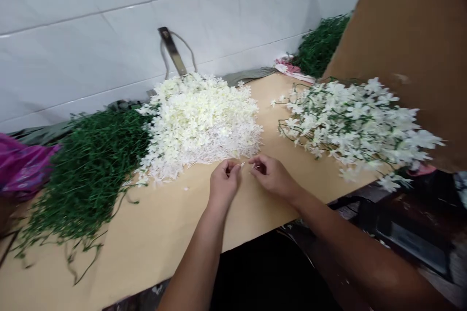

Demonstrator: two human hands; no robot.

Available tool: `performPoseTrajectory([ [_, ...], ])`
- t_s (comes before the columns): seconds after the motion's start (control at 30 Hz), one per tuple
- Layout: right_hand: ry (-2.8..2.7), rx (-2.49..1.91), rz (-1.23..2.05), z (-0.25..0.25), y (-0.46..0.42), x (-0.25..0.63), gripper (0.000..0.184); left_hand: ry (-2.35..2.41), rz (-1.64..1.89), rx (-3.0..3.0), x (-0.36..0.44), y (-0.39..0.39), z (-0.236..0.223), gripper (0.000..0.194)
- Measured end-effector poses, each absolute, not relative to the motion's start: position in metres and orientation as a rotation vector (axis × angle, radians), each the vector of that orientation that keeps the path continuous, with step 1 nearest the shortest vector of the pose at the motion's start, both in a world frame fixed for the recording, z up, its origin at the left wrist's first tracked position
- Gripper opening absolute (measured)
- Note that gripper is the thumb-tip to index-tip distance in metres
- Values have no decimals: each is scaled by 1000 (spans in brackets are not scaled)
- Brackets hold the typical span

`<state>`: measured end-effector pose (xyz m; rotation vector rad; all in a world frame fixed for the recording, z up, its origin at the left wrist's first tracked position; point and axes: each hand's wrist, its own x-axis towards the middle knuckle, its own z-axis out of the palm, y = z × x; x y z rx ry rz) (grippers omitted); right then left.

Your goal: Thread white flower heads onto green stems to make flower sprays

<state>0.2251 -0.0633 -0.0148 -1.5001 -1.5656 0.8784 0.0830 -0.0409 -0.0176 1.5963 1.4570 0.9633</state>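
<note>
left hand (pixel 224 180): white piece (pixel 242 164) | right hand (pixel 272 174): beside | purple cloth (pixel 27 165): print blurred

Craft workspace; tiled wall (pixel 204 14), tan tabletop (pixel 164 233), heaped white blossoms (pixel 204 112), green stems (pixel 91 165)

The middle blossoms (pixel 204 112) are tinted white and pale yellow, the left stems (pixel 91 165) deep green; white and green are mixed in the right sprays (pixel 352 119). Left, magenta cloth (pixel 27 163) is patterned; the desk (pixel 164 233) is coloured tan.
</note>
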Motion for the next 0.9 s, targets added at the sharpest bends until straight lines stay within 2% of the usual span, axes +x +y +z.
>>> performPoseTrajectory([
  [0.17, -1477, -1480, 964, -25, -62, 234, 21, 1548, 1122, 1579, 78, -23, -6, 7],
  [0.33, -1389, -1484, 988, -37, -68, 241, 24, 1740, 1202, 1939, 32, -9, 10, 16],
  [0.53, -1397, -1463, 974, -46, -72, 243, 24, 2326, 748, 2038, -77, -28, 12, 20],
  [0.7, -1439, -1516, 947, -45, -74, 241, 23, 2483, 290, 2121, -108, -30, 2, 23],
  [0.9, -1446, -1475, 912, -46, -80, 242, 21, 2484, 333, 2066, -110, -17, -1, 19],
])
